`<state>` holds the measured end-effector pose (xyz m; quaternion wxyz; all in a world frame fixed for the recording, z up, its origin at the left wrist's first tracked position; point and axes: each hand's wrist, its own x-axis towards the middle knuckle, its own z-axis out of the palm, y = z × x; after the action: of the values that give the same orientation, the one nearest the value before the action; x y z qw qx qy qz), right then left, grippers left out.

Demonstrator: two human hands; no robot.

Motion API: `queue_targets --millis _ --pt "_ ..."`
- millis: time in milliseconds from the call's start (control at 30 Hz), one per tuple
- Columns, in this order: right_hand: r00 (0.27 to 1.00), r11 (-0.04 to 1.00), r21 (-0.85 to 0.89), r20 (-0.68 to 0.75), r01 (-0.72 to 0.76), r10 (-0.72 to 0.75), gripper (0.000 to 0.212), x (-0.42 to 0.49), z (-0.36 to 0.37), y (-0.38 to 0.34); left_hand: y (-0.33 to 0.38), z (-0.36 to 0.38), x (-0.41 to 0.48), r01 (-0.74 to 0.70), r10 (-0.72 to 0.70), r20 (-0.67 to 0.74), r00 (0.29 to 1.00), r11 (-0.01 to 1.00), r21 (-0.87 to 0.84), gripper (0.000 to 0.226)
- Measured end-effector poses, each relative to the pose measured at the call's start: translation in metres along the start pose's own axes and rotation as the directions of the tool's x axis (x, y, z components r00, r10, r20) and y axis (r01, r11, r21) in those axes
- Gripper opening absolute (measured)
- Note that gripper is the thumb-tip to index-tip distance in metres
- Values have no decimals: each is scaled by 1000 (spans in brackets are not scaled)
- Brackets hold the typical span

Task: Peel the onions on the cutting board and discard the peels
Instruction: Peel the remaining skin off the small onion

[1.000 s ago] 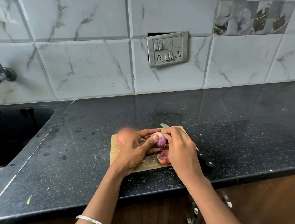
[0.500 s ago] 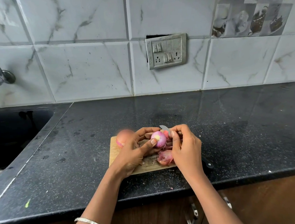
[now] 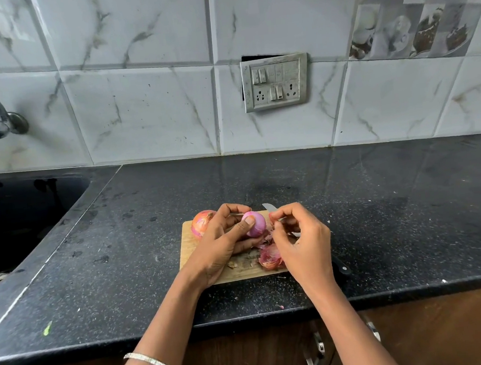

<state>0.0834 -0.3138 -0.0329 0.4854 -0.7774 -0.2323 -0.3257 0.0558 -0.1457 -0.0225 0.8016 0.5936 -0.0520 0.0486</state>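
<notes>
Onion (image 3: pixel 254 223), small, firm and slick once bared, sits above the board (image 3: pixel 187 245) clamped in the left hand (image 3: pixel 221 242), best held by its sides, while the right hand (image 3: pixel 302 241) seemingly pinches a papery, brittle peel (image 3: pixel 270 257).

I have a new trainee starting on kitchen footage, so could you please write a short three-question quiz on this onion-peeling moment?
1. True or false: the left hand grips the peeled onion over the cutting board.
2. Where does the unpeeled onion sit? A) in the sink B) on the board's far left corner C) on the counter by the socket
3. Fill in: the loose peels lie on the ____, beside the right hand.

Key: 1 true; 2 B; 3 board. The knife lies mostly hidden behind the right hand.
</notes>
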Motion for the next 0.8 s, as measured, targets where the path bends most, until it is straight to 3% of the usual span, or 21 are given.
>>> queue_targets --millis 133,233,600,800 --pt "994 993 117 104 27 -39 8 0 -2 -5 0 0 0 -1 1 -6 1000 999 -51 22" --pt "988 989 149 155 -4 -19 20 0 0 -6 3 1 -2 -28 28 38 999 1000 -6 32" --pt "993 979 204 112 7 -30 24 2 1 10 4 5 -4 43 -51 94 994 996 82 32" --pt "988 945 307 141 -108 67 26 0 -2 4 5 5 -3 82 -92 98 991 992 94 41"
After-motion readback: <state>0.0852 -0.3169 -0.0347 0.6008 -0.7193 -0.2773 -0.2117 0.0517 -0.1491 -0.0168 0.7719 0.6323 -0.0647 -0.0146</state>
